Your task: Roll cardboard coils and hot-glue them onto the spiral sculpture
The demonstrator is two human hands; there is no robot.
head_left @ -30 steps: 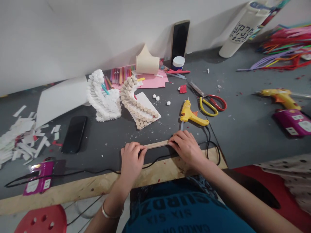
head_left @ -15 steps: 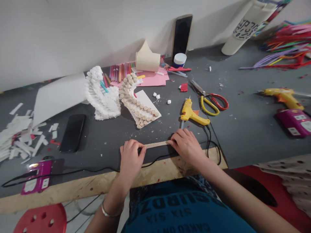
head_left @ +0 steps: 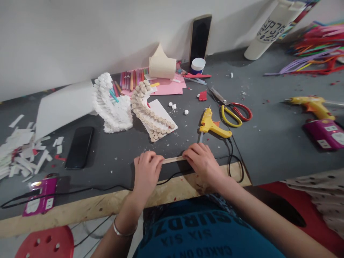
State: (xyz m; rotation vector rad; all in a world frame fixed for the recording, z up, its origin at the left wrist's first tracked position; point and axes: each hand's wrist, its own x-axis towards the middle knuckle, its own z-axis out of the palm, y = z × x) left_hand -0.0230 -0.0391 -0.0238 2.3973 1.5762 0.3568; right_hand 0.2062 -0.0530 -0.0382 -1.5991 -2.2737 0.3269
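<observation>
A thin cream-coloured strip (head_left: pixel 173 159), perhaps folded paper, stretches between my two hands just above the front of the grey table. Its left end is pinched by my left hand (head_left: pixel 147 170), fingers closed. The right end sits in the closed fingers of my right hand (head_left: pixel 202 161). Just beyond the right hand lies a yellow glue gun (head_left: pixel 212 125) with a clear stick in it. Ahead of the strip is a curved piece (head_left: pixel 153 116) covered in small beige rolls, partly on a white card (head_left: pixel 163 114). Beside it stands a similar white, fluffy-looking piece (head_left: pixel 114 111).
Scissors (head_left: pixel 228 107) with red and yellow handles lie right of centre. A dark phone (head_left: pixel 80 147) and white paper scraps (head_left: pixel 24 154) are at left. Along the front runs a black cable (head_left: pixel 94 187) to a purple extension box (head_left: pixel 43 197). Another glue gun (head_left: pixel 311 104) lies at right.
My hands have come slightly closer together along the strip, so less of it shows between them. The things on the table have stayed in place.
</observation>
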